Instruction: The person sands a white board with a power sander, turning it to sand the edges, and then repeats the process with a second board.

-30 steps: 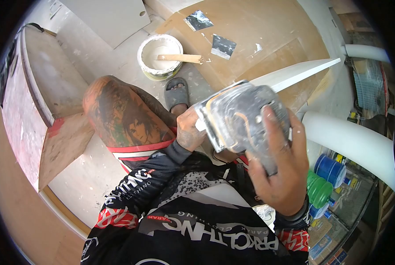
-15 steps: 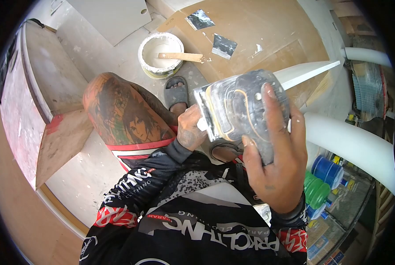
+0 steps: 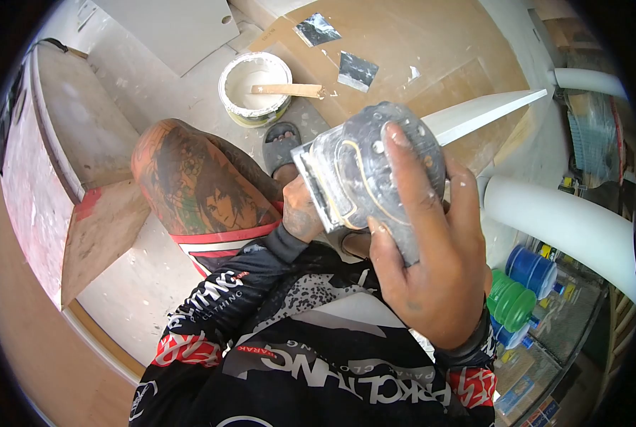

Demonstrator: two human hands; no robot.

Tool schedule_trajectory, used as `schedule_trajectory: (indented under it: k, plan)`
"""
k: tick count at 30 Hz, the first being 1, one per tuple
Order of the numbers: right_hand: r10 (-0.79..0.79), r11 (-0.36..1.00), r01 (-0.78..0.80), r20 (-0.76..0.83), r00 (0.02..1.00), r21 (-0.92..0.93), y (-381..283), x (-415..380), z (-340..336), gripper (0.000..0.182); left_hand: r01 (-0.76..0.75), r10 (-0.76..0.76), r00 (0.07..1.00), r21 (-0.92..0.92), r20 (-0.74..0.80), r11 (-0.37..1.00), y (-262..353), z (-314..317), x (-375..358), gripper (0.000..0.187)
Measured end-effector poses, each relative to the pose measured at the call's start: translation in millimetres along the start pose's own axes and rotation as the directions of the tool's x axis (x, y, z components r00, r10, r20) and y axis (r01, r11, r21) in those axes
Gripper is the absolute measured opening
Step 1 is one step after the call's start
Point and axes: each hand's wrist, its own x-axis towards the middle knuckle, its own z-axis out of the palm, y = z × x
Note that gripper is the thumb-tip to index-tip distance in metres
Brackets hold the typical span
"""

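My right hand (image 3: 432, 256) is wrapped round a dusty grey-and-black power sander (image 3: 353, 171). The index finger lies along its rounded top. Beneath the sander is a long white board (image 3: 485, 115), whose far end reaches out to the upper right. My left hand (image 3: 301, 212) is closed at the board's near end, by the sander's front edge. The sander hides its fingertips and most of the board's near part.
A bucket of white paste (image 3: 255, 58) with a wooden stick (image 3: 289, 90) stands on the floor ahead. Two dark sheet pieces (image 3: 358, 71) lie on brown cardboard (image 3: 432, 39). Large white rolls (image 3: 560, 224) and water bottles (image 3: 511, 300) are at right; a wooden panel structure (image 3: 97, 235) is at left.
My right hand and the sander have moved left along the white board, toward my left hand. More of the left hand's fingers is now covered. The left hand has barely moved.
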Motion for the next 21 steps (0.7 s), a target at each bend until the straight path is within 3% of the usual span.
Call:
schedule_trajectory:
  k: [1,2,8,10,12,14,17,19,21]
  plan:
    - [0.003,1.0,-0.003,-0.002,1.0,0.001,3.1,1.0,-1.0,0.075,0.001,-0.001,1.0,0.023,-0.007,1.0,2.2,-0.2,1.5,0.035]
    - [0.029,1.0,-0.03,-0.019,0.999,-0.01,7.2,2.1,-2.9,0.074,-0.251,0.244,0.968,0.246,0.056,0.936,5.2,-4.0,5.5,0.037]
    - [0.125,0.985,-0.139,-0.128,0.984,-0.102,48.8,7.8,-19.3,0.074,-0.304,0.3,0.952,0.228,0.055,0.925,12.9,0.5,14.5,0.037]
    - [0.115,0.991,-0.125,-0.153,0.981,-0.056,61.3,6.3,-18.5,0.074,-0.323,0.32,0.946,0.22,0.05,0.92,11.5,1.4,14.1,0.038]
    - [0.109,0.994,-0.113,-0.182,0.977,-0.008,60.8,5.7,-18.9,0.074,-0.285,0.281,0.958,0.2,0.051,0.937,13.0,1.6,13.2,0.035]
    - [0.071,0.986,-0.087,-0.115,0.991,-0.142,47.5,2.7,-18.1,0.074,-0.286,0.282,0.958,0.213,0.049,0.934,17.0,0.9,13.1,0.034]
    - [0.059,0.998,-0.059,-0.082,0.995,0.002,25.5,-6.2,-4.1,0.073,-0.259,0.253,0.966,0.253,0.055,0.932,18.0,-2.8,9.9,0.033]
    - [-0.016,0.999,0.016,-0.015,1.0,-0.045,12.3,-9.5,-2.4,0.072,-0.232,0.225,0.973,0.278,0.058,0.932,9.4,-2.3,6.6,0.033]
    - [-0.029,0.999,0.03,0.055,0.998,-0.021,3.4,-10.7,-4.4,0.073,0.106,-0.107,0.994,-0.028,-0.015,0.994,-2.9,4.4,4.4,0.032]
